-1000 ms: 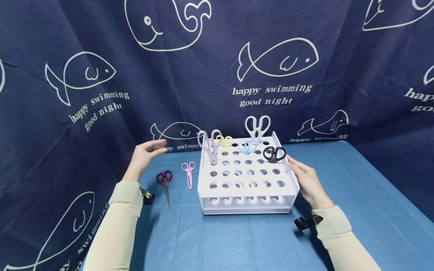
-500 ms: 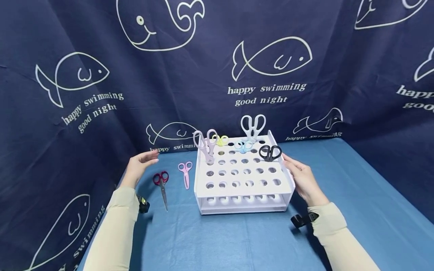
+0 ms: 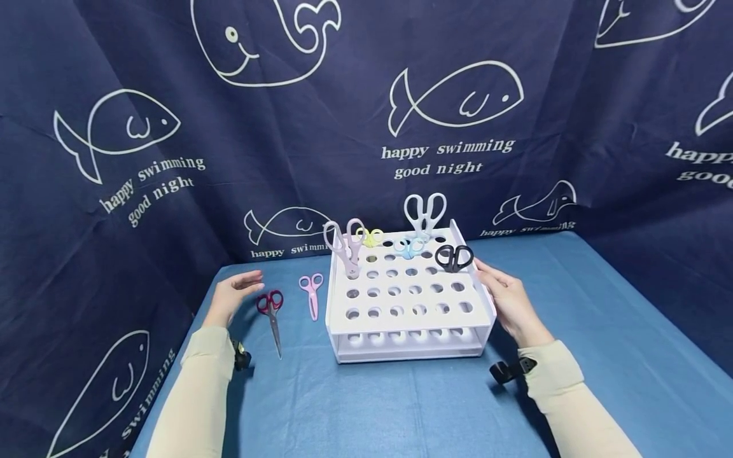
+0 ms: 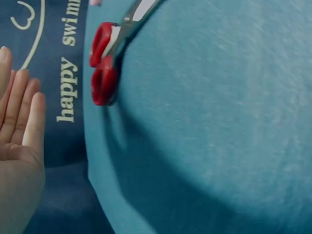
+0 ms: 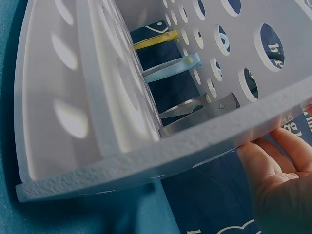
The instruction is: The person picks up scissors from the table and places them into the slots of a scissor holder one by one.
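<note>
In the head view my left hand (image 3: pixel 230 296) hovers just left of the red-handled scissors (image 3: pixel 270 302), its fingers relaxed and holding nothing. Those scissors lie on the blue cloth, blades toward me. Beside them lie pink scissors (image 3: pixel 312 292). My right hand (image 3: pixel 509 302) touches the outer right side of the white perforated rack (image 3: pixel 401 323); its fingers rest against the panel. Several scissors stand in the rack's holes: lilac (image 3: pixel 348 253), yellow (image 3: pixel 369 236), light blue (image 3: pixel 409 248), pale white-blue (image 3: pixel 425 219) and black-handled (image 3: pixel 454 257). Some blades show inside the rack in the right wrist view.
A blue cloth (image 3: pixel 401 407) covers the table. Behind it and at both sides hangs a dark blue curtain (image 3: pixel 343 146) printed with white fish and lettering. The rack's side panels rise slightly above its top sheet.
My left hand has come down closer to the red-handled scissors. The whole head view has shifted slightly. My right hand stays against the rack, and the scissors keep their places.
</note>
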{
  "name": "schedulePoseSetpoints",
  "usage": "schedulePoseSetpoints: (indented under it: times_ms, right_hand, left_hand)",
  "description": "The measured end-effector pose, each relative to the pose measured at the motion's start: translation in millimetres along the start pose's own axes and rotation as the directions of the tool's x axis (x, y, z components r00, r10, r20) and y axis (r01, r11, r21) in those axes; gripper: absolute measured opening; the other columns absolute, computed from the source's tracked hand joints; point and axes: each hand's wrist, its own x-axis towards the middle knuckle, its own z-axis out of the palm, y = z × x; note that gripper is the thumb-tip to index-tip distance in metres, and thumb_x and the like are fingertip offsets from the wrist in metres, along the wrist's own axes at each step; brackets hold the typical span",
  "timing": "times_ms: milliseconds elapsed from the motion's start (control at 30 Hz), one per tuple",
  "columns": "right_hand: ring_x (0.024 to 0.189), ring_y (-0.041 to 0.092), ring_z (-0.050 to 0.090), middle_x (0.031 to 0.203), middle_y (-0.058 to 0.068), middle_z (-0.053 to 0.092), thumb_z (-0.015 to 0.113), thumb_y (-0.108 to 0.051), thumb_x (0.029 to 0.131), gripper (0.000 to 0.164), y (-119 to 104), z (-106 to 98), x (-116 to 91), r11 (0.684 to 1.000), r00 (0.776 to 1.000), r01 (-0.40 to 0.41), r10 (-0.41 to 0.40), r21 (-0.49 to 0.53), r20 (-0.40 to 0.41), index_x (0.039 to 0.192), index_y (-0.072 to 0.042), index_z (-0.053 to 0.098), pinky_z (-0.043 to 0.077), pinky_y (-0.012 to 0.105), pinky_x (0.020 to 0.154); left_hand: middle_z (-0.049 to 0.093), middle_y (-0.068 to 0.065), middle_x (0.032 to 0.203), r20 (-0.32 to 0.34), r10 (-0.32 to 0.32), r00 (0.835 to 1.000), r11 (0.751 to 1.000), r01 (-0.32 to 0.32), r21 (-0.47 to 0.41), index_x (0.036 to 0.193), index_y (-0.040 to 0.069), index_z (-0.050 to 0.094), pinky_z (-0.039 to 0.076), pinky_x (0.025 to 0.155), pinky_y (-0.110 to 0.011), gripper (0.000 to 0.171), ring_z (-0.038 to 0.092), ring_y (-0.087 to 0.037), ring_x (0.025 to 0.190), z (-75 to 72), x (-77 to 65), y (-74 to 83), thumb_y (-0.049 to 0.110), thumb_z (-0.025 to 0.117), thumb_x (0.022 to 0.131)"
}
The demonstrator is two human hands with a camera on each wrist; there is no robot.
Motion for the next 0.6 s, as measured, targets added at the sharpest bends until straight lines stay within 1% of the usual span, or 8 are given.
schedulePoseSetpoints:
  times_ms: [67,133,200,233,300,333,433,600]
  right_hand:
    - [0.098,-0.005,0.062,0.146,0.001,0.045,0.063,-0.029,0.095,0.061,0,1,0,1.0,1.0,-0.001,0.001,0.004,0.0,0.145,-0.005,0.039,0.056,0.016,0.084]
    - [0.098,-0.005,0.062,0.148,0.006,0.041,0.063,-0.028,0.095,0.06,1,2,1,1.0,1.0,-0.002,0.002,0.012,0.001,0.145,-0.005,0.04,0.056,0.016,0.084]
    - [0.097,-0.004,0.063,0.149,0.01,0.039,0.062,-0.027,0.095,0.059,1,2,1,1.0,1.0,-0.002,0.002,0.017,0.003,0.145,-0.004,0.04,0.056,0.016,0.084]
    - [0.097,-0.004,0.063,0.149,0.011,0.038,0.063,-0.027,0.095,0.059,1,3,1,1.0,1.0,-0.003,0.003,0.02,0.004,0.145,-0.004,0.04,0.056,0.016,0.084]
    - [0.098,-0.004,0.063,0.15,0.013,0.036,0.063,-0.027,0.095,0.06,1,3,2,1.0,1.0,-0.004,0.004,0.018,0.005,0.145,-0.004,0.04,0.056,0.016,0.084]
    - [0.098,-0.005,0.062,0.151,0.013,0.034,0.063,-0.028,0.095,0.06,1,3,2,1.0,1.0,-0.002,0.002,0.014,0.006,0.145,-0.004,0.04,0.056,0.016,0.085]
    - [0.098,-0.006,0.062,0.152,0.015,0.032,0.063,-0.029,0.095,0.06,1,2,1,1.0,1.0,-0.002,0.002,0.001,0.004,0.145,-0.004,0.039,0.056,0.016,0.084]
    - [0.098,-0.006,0.061,0.153,0.018,0.029,0.061,-0.029,0.096,0.06,-1,0,0,1.0,1.0,-0.009,0.009,-0.013,0.001,0.146,-0.006,0.039,0.056,0.015,0.084]
  left_hand:
    - [0.059,-0.018,0.133,-0.016,-0.019,1.0,1.0,0.019,0.013,0.134,0.002,0.057,0.046,0.105,-0.027,0.057,0.056,0.017,0.09,0.7,-0.6,-3.6,0.028,0.073,0.086]
    - [0.059,-0.018,0.133,-0.027,-0.04,0.999,0.999,0.041,0.024,0.135,0.003,0.056,0.045,0.108,-0.035,0.056,0.06,0.01,0.096,1.3,-1.6,-6.5,0.027,0.073,0.087]
    - [0.058,-0.019,0.134,-0.03,-0.062,0.998,0.997,0.063,0.034,0.135,0.002,0.055,0.043,0.11,-0.039,0.054,0.063,-0.003,0.108,2.0,-2.9,-8.7,0.023,0.072,0.088]
    - [0.058,-0.019,0.135,-0.029,-0.071,0.997,0.996,0.072,0.047,0.136,0.002,0.055,0.042,0.111,-0.041,0.053,0.062,-0.011,0.114,2.6,-3.9,-9.4,0.021,0.071,0.089]
    - [0.056,-0.02,0.136,-0.022,-0.085,0.996,0.994,0.086,0.065,0.136,0.001,0.054,0.041,0.111,-0.044,0.052,0.057,-0.025,0.124,3.9,-5.4,-11.3,0.017,0.07,0.09]
    - [0.056,-0.021,0.136,-0.018,-0.089,0.996,0.993,0.09,0.07,0.136,0.001,0.054,0.04,0.112,-0.046,0.052,0.053,-0.03,0.127,4.9,-6.1,-12.4,0.017,0.07,0.09]
    - [0.054,-0.022,0.138,0.004,-0.092,0.996,0.992,0.091,0.082,0.136,0.0,0.053,0.039,0.112,-0.049,0.054,0.049,-0.035,0.131,8.0,-7.1,-17.1,0.017,0.071,0.089]
    - [0.053,-0.023,0.138,0.011,-0.082,0.997,0.993,0.081,0.083,0.136,-0.002,0.053,0.04,0.111,-0.05,0.056,0.049,-0.037,0.13,11.0,-6.9,-25.6,0.014,0.073,0.086]
